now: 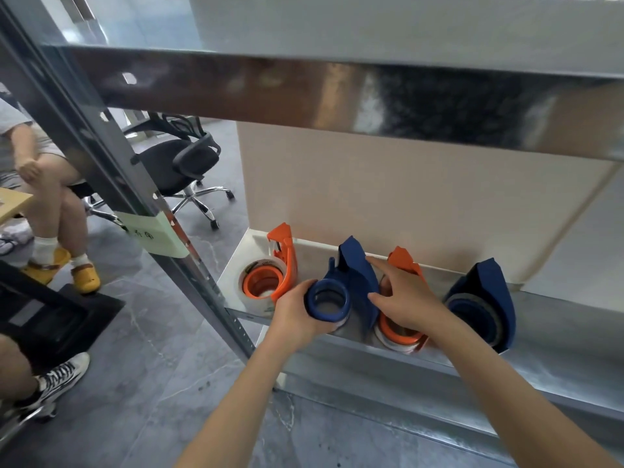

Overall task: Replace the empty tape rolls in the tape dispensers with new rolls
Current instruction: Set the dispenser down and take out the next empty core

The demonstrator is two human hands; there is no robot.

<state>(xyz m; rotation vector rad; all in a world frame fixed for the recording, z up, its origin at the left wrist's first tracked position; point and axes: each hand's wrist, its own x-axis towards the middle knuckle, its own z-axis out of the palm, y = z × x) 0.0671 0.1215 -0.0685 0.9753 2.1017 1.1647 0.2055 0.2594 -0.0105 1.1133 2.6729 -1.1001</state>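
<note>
Several hand-held tape dispensers stand in a row on a low metal shelf (547, 315). From the left: an orange dispenser (282, 265) with a clear tape roll, a blue dispenser (354, 275), a second orange dispenser (403, 327) and a second blue dispenser (486, 298). My left hand (297, 315) grips the round blue hub and tape roll at the front of the first blue dispenser. My right hand (401, 292) rests on that dispenser's blue body, fingers spread, covering part of the second orange dispenser.
A steel shelf beam (304, 86) crosses overhead and a slanted upright post (141, 204) with a green label stands to the left. A beige board (405, 197) backs the shelf. A black office chair (182, 163) and seated people are at the left.
</note>
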